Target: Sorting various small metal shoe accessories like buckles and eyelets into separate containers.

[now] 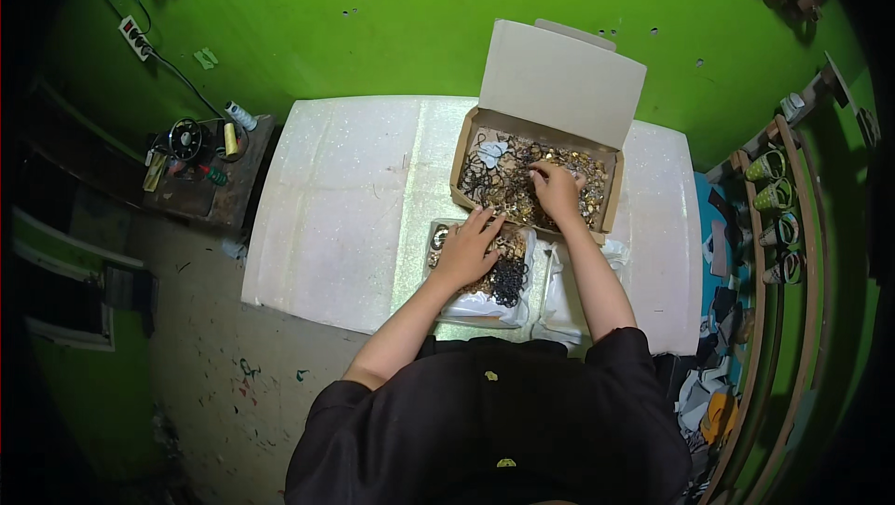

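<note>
A cardboard box stands on the table with its lid raised. It holds a heap of small gold, silver and dark metal-looking pieces, with black loops and a pale blue-white scrap at its left end. My right hand reaches into the heap, fingers bent in and closed; what they hold, if anything, is too small to make out. Nearer to me, my left hand lies open, fingers spread, over a shallow clear container of similar pieces. A pile of small black rings fills that container's right side.
White plastic lies right of the container on the pale sparkly table. At left, a sewing machine stand carries thread spools. A wooden rack with green shoes and a fabric heap are at right.
</note>
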`<state>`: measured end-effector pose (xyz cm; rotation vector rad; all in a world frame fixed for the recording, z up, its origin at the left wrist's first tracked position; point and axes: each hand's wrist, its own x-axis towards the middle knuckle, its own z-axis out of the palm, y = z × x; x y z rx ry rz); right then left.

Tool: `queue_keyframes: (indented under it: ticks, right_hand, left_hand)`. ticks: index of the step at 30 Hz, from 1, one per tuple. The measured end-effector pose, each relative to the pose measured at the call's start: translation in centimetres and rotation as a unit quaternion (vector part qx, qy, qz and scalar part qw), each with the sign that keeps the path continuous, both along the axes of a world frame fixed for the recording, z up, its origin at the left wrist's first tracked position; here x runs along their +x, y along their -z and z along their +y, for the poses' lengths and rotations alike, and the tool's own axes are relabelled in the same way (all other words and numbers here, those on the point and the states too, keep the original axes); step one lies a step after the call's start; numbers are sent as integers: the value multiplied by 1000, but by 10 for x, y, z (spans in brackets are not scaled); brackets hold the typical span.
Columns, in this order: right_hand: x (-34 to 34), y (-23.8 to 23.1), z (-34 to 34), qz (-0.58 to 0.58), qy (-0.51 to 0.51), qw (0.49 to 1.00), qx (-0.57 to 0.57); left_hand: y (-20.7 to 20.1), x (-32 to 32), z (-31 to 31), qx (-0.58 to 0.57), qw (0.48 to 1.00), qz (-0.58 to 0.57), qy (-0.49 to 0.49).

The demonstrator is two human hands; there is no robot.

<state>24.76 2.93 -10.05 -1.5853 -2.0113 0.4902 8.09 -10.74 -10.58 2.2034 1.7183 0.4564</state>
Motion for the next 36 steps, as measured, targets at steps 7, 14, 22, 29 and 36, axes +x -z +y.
queue_keyframes:
  ticks: [7,14,22,29,36]
  right_hand:
    - [6,-52,-14,65,-6,997,46]
    - [11,-79,-24,77,-24,994,68]
    - [4,-91,-49,228,-89,967,-71]
    - [-4,-86,-76,318,-160,919,-171]
    - [11,-78,-93,383,-124,887,-226]
  left_hand:
    - [0,-2,6,-23,999,-25,-3]
    - [1,-4,11,15,993,-115,-30]
    - [-46,1,0,92,928,-351,-87]
    - [-64,3,-9,-16,892,-449,-60]
    - [-63,-3,-26,17,911,-404,-82]
